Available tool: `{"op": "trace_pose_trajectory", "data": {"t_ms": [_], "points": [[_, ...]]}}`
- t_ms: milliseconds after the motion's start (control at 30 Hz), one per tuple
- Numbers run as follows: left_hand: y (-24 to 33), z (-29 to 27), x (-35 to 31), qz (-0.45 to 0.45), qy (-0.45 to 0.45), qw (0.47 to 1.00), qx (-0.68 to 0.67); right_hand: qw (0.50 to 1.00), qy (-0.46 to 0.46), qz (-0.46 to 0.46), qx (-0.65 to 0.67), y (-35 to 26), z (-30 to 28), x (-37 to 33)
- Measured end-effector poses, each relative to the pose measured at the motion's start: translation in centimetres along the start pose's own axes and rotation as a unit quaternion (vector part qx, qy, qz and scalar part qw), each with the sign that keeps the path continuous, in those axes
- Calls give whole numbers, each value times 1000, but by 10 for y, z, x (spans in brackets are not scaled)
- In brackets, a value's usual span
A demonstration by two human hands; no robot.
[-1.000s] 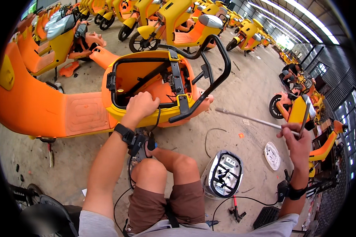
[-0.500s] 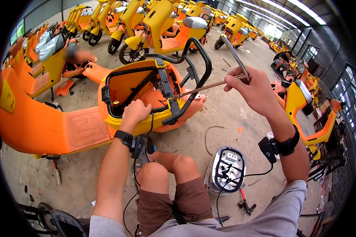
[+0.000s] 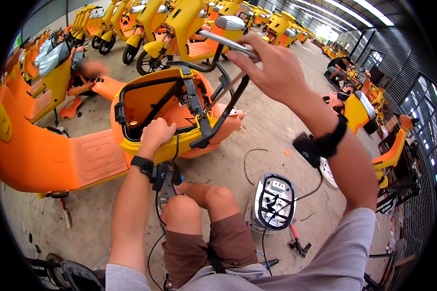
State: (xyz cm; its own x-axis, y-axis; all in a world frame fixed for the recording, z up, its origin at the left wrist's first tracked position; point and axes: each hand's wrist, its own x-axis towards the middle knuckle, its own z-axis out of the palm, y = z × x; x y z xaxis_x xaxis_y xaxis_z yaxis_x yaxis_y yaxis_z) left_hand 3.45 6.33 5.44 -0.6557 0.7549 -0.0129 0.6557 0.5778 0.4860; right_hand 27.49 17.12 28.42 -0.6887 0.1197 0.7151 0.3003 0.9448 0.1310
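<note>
One bar-handled metal wrench [image 3: 224, 42], probably stiff and fairly heavy, slants toward the seat compartment [image 3: 148, 99] of the orange-yellow scooter [image 3: 94, 157]; right hand [image 3: 277, 72] wraps its bar, the likeliest hold; left hand [image 3: 158, 134] curls at the rim [image 3: 137, 147], grip hidden.

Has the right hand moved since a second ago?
Yes. Judged against the black rear rack, the right hand has moved left and upward in view: from well off its right side to overlapping its upper end.

A red-handled tool [image 3: 296, 237] lies just beside the upturned seat [image 3: 278, 202]. Well beyond that seat, yellow scooters [image 3: 182, 23] stand in rows and a person [image 3: 337, 69] crouches.
</note>
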Motion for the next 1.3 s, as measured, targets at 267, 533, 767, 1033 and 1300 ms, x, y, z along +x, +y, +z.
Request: {"op": "trace_pose_trajectory", "data": {"t_ms": [267,533,767,1033,1300], "points": [[9,-1,-3,26,-7,1000,-4,942,319,-77,-70,1,79,27],[5,-2,-1,28,21,999,0,908,407,-79,52,-27,99,42],[7,2,-6,39,42,998,-10,868,490,-67,50,-10,108,45],[-1,11,-2,39,76,996,-18,871,477,-97,70,-10,103,48],[7,3,-7,36,49,998,-7,869,473,-112,93,-5,103,50]]}}
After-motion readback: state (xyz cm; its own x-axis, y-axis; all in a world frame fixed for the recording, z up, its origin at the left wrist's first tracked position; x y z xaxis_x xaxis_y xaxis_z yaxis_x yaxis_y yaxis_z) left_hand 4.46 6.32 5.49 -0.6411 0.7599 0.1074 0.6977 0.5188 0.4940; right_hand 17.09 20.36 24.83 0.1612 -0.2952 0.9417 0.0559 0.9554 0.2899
